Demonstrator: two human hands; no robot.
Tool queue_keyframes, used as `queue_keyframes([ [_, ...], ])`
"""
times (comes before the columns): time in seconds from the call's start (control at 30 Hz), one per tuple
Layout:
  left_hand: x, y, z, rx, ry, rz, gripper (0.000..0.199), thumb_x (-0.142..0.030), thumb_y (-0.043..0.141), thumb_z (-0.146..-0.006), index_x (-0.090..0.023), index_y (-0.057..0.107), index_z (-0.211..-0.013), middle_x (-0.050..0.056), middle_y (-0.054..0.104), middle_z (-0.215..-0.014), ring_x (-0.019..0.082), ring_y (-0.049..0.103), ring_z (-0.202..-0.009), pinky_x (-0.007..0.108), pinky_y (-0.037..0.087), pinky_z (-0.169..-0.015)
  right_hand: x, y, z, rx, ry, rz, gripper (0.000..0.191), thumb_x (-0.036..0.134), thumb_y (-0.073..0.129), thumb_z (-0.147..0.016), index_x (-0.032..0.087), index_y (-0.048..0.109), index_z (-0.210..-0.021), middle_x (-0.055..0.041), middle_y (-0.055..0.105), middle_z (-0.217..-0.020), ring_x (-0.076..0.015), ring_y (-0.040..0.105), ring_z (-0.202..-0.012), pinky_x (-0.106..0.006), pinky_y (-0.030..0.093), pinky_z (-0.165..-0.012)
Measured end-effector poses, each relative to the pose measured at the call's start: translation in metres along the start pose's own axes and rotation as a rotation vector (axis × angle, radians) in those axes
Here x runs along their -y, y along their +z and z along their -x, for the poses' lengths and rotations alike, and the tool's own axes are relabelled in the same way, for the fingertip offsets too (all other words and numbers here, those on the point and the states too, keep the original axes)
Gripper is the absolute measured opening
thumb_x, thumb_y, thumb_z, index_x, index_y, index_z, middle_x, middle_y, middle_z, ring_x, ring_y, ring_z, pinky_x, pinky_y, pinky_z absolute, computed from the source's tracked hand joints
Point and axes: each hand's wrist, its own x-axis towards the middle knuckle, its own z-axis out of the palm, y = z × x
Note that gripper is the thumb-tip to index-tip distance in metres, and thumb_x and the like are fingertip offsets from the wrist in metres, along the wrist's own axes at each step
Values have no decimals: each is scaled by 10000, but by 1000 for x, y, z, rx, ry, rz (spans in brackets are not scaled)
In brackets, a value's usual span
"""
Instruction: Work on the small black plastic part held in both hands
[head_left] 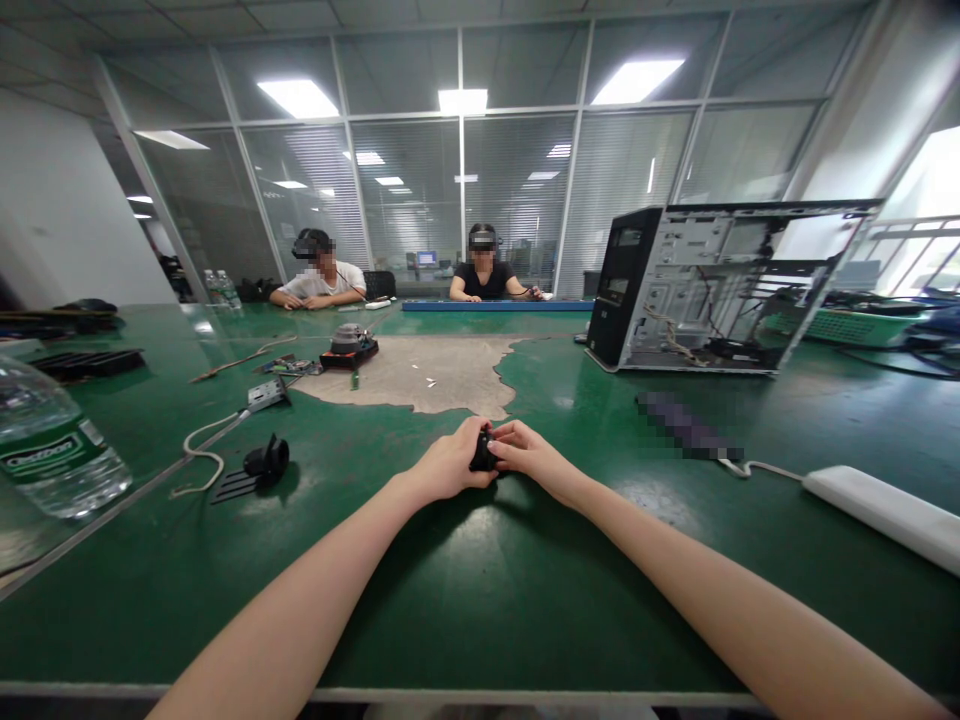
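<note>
A small black part [482,455] is between my two hands, just above the green table near its middle. My left hand [448,462] is closed around its left side, thumb below and fingers over the top. My right hand [531,455] pinches it from the right with bent fingers. Most of the part is covered, so its exact kind cannot be made out. To the left lies a black round plastic piece [267,460] with a slotted bracket. Behind it sits a small metal module [267,395] with a grey cable.
An opened computer case [626,290] stands at the right rear. A water bottle [56,440] is at the left edge, a white power strip [885,510] at the right. A heatsink fan [349,342] sits behind my hands. Two people [484,275] sit across the table [420,610].
</note>
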Motion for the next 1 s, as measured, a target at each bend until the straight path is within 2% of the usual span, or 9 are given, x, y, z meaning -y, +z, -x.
queue_keyframes([
  [0.1,0,0,0,0,-3,5,599,-335,597,-651,-215,290,-1152,67,480,-1083,237,566,-868,324,443,-716,1,-3,0,8,-5,24,291,357,642,-651,186,490,-831,-11,567,-824,-135,558,-763,-299,456,-693],
  [0.3,1,0,1,0,-3,11,583,-358,585,-658,-213,294,-1142,61,490,-1055,239,565,-861,326,444,-704,3,-8,4,111,-56,14,319,331,665,-638,201,474,-858,10,579,-808,-129,564,-751,-307,447,-718],
  [0.47,2,2,0,-8,9,5,585,-339,590,-657,-217,291,-1145,63,479,-1088,236,557,-892,328,438,-740,-1,-3,0,63,-24,-36,296,383,620,-673,202,464,-847,16,578,-749,-125,566,-710,-303,456,-686],
  [0.6,1,1,0,1,-12,1,598,-326,601,-648,-223,290,-1148,59,478,-1098,237,561,-887,324,440,-731,-2,-2,-2,-6,23,12,292,362,639,-657,188,489,-837,-8,572,-812,-128,557,-742,-293,454,-684],
  [0.83,-2,-2,0,22,-53,22,583,-326,600,-648,-222,305,-1140,50,506,-1033,231,576,-842,307,440,-696,3,-8,3,115,-39,3,324,272,683,-625,208,480,-870,15,574,-814,-125,560,-760,-295,441,-719],
  [1.0,-3,-2,0,8,-42,21,589,-311,607,-642,-225,307,-1141,51,500,-1050,236,566,-875,313,434,-723,1,-5,2,82,-4,-63,256,353,611,-694,206,469,-847,16,574,-754,-128,565,-756,-308,448,-717],
])
